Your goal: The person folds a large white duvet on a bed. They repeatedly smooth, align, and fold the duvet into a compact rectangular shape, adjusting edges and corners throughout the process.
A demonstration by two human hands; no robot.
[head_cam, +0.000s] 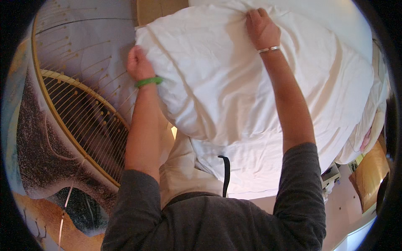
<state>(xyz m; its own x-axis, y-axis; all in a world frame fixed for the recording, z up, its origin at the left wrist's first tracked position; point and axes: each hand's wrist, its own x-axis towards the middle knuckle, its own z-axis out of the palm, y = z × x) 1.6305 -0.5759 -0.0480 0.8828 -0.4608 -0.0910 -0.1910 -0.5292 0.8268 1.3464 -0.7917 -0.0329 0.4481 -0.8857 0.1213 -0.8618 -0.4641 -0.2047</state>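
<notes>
A large white bedding cover [220,72], puffy and creased, spreads in front of me across a bed. At its far edge, my right hand [262,26], with a silver bangle at the wrist, grips a gathered fold of the fabric. My left hand [139,64], wearing a green bangle, is closed at the cover's left edge; the fingers look curled on the cloth, though the pinched part is hidden behind them. Below the raised cover lies more white fabric [248,163], flat with small wrinkles.
To the left stands a decorated wall [34,147] with a gold curved frame and thin rods. A brown panel [150,11] is at the top. Rumpled bedding [361,135] hangs at the right, above a pale floor [340,200] and a golden-brown item [372,175].
</notes>
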